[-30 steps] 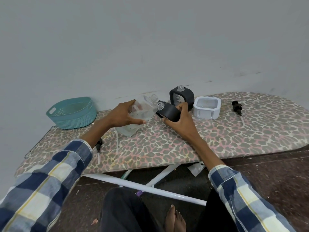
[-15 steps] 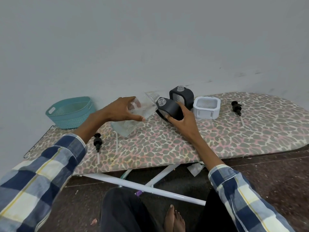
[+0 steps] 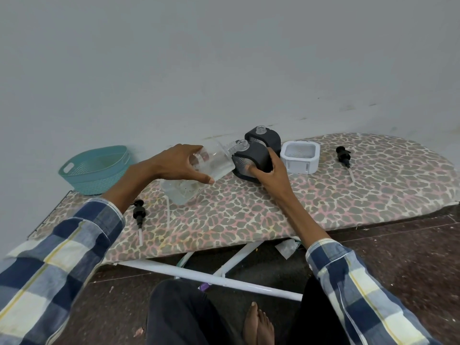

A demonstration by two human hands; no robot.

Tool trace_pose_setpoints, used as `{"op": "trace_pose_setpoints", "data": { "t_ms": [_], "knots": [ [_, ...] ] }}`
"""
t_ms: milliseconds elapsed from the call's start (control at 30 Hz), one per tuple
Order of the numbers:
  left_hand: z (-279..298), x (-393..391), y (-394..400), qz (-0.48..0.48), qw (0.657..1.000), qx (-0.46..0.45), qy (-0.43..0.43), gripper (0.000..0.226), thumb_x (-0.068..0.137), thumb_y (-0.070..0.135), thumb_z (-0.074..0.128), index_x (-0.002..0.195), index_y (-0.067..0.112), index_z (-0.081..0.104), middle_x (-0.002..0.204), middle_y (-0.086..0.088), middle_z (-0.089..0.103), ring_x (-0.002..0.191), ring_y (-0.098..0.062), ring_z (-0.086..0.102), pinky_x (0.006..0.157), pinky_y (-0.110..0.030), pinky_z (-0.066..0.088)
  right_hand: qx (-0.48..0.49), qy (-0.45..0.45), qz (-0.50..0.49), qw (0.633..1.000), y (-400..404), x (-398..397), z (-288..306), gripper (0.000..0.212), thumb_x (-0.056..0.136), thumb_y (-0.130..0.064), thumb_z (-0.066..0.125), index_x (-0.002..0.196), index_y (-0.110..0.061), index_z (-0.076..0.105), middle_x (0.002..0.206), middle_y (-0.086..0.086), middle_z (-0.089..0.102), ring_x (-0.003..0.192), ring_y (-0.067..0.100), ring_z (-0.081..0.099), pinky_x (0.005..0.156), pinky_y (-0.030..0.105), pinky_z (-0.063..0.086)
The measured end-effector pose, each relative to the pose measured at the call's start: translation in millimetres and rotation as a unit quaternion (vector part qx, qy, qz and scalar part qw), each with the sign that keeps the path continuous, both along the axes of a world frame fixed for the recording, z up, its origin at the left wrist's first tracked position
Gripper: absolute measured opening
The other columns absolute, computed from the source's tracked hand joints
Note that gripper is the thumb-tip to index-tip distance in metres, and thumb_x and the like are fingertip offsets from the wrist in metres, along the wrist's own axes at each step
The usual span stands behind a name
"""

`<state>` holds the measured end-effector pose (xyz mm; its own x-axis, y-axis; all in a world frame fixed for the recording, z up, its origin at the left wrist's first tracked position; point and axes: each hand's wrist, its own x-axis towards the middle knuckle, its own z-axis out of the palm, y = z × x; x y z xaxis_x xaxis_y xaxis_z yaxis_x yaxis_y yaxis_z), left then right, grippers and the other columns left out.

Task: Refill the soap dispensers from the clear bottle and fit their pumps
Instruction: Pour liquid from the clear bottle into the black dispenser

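Note:
My left hand (image 3: 178, 164) grips the clear bottle (image 3: 214, 161), tilted to the right with its threaded neck close to the open neck of a black soap dispenser (image 3: 251, 159). My right hand (image 3: 268, 174) holds that dispenser's front right side on the board. A second black dispenser (image 3: 263, 138) stands just behind, its clear neck open. One black pump (image 3: 138, 212) lies at the front left of the board, and another pump (image 3: 343, 155) lies at the right.
A white square holder (image 3: 300, 158) stands right of the dispensers. A teal basket (image 3: 94, 169) sits at the board's left end against the wall. The leopard-print ironing board (image 3: 348, 195) lies low over white legs (image 3: 211, 278). My knee and bare foot (image 3: 256, 324) are below.
My left hand has raised and tilted the clear bottle, bringing its neck to the dispenser's mouth. My right hand has turned the black dispenser more upright, and it now stands on the board.

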<state>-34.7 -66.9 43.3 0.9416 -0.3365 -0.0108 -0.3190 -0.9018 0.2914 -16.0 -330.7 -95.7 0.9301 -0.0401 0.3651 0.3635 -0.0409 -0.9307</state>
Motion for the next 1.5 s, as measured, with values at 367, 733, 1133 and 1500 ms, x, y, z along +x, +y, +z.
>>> {"op": "trace_pose_setpoints", "data": {
  "t_ms": [367, 733, 1133, 1500],
  "knots": [
    [-9, 6, 4, -0.014, 0.998, -0.052, 0.011, 0.054, 0.070, 0.070, 0.088, 0.110, 0.039, 0.067, 0.064, 0.015, 0.056, 0.058, -0.004, 0.046, 0.065, -0.034, 0.039, 0.016, -0.012, -0.019, 1.000, -3, 2, 0, 0.063, 0.085, -0.026, 0.086, 0.144, -0.023, 0.062, 0.137, -0.002, 0.068, 0.123, 0.010, 0.065, 0.102, 0.030, 0.057],
    [2, 1, 5, -0.013, 1.000, -0.025, 0.014, 0.052, 0.072, 0.067, 0.089, 0.112, 0.042, 0.067, 0.069, 0.016, 0.056, 0.061, -0.003, 0.049, 0.065, -0.032, 0.039, 0.019, -0.031, -0.008, 0.999, -4, -1, 3, 0.058, 0.082, -0.026, 0.084, 0.132, -0.040, 0.057, 0.131, -0.006, 0.064, 0.117, 0.006, 0.064, 0.094, 0.024, 0.057],
    [8, -5, 10, -0.026, 0.998, -0.050, 0.028, 0.050, 0.075, 0.058, 0.090, 0.115, 0.040, 0.067, 0.074, 0.007, 0.060, 0.062, -0.007, 0.047, 0.066, -0.032, 0.038, 0.096, 0.023, 0.053, 0.994, -6, 6, 0, 0.056, 0.086, -0.010, 0.083, 0.134, -0.024, 0.057, 0.130, 0.004, 0.070, 0.113, 0.011, 0.070, 0.099, 0.034, 0.059],
    [-15, -4, 29, -0.010, 0.991, -0.130, -0.033, 0.055, 0.073, 0.059, 0.092, 0.114, 0.035, 0.064, 0.094, -0.006, 0.067, 0.078, -0.028, 0.055, 0.075, -0.036, 0.042, 0.076, 0.097, 0.104, 0.987, 0, 2, 2, 0.017, 0.101, -0.024, 0.070, 0.117, -0.020, 0.069, 0.108, 0.001, 0.070, 0.088, 0.011, 0.065, 0.074, 0.023, 0.050]
  ]
}}
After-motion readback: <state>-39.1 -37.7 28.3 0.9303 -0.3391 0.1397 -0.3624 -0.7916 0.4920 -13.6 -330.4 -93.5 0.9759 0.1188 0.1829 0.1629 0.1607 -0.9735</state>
